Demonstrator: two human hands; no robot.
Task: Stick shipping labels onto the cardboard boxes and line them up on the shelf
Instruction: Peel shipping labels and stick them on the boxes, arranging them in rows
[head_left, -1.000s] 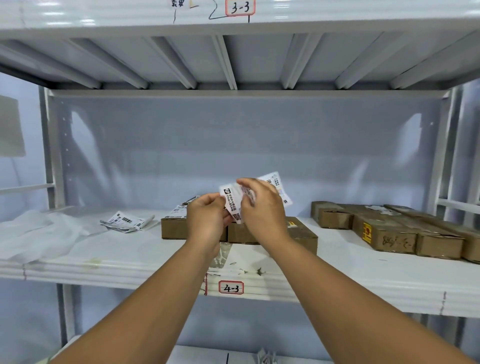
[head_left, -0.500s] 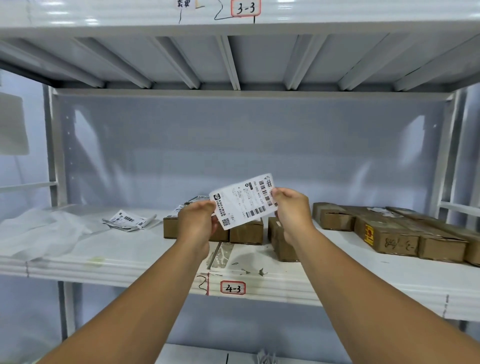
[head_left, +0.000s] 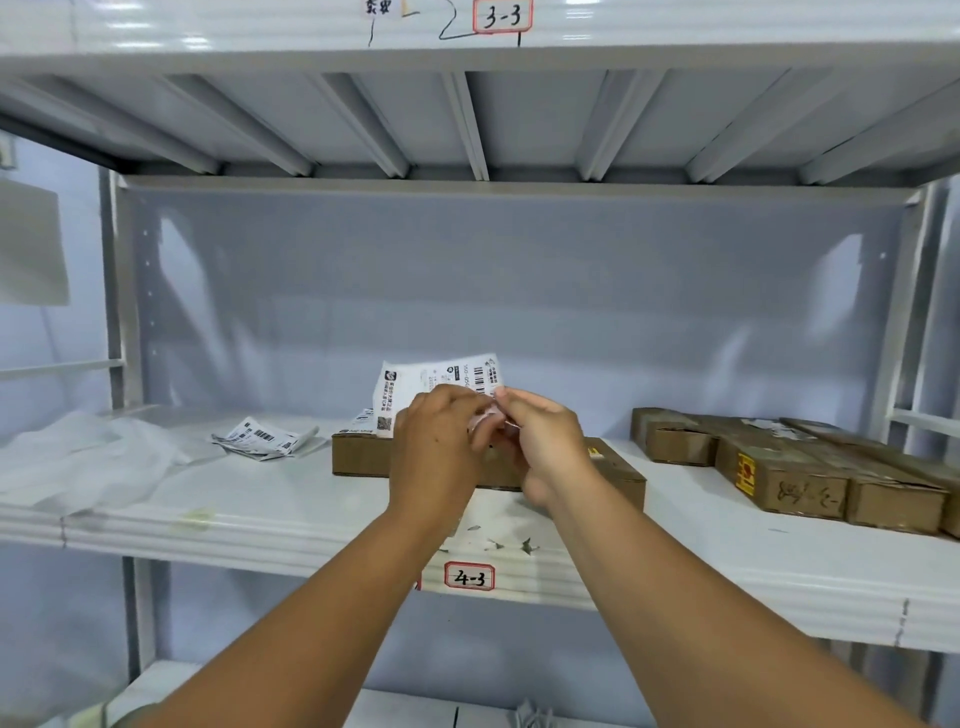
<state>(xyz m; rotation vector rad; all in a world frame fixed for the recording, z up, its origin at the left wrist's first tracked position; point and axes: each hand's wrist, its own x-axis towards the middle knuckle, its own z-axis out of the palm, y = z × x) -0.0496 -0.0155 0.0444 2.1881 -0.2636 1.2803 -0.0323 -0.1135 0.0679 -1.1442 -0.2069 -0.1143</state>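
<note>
I hold a white shipping label (head_left: 434, 379) with barcodes above the middle of the white shelf (head_left: 260, 514). My left hand (head_left: 434, 447) and my right hand (head_left: 540, 441) meet at its lower edge and pinch it; the label bends over my fingers. Behind my hands lie flat cardboard boxes (head_left: 358, 454), the left one with a label on top; the right box (head_left: 618, 467) shows beside my right wrist. A row of brown cardboard boxes (head_left: 789, 467) lies at the shelf's right end.
Loose labels (head_left: 260, 439) lie left of the boxes, next to crumpled white plastic (head_left: 78, 457). Paper scraps (head_left: 498, 540) sit near the front edge above the "4-3" tag (head_left: 469, 577). The upper shelf carries a "3-3" tag (head_left: 503, 15). Uprights frame both sides.
The label was held stretched flat between both hands half a second ago. Now my hands have come together at its lower edge and the label is bent.
</note>
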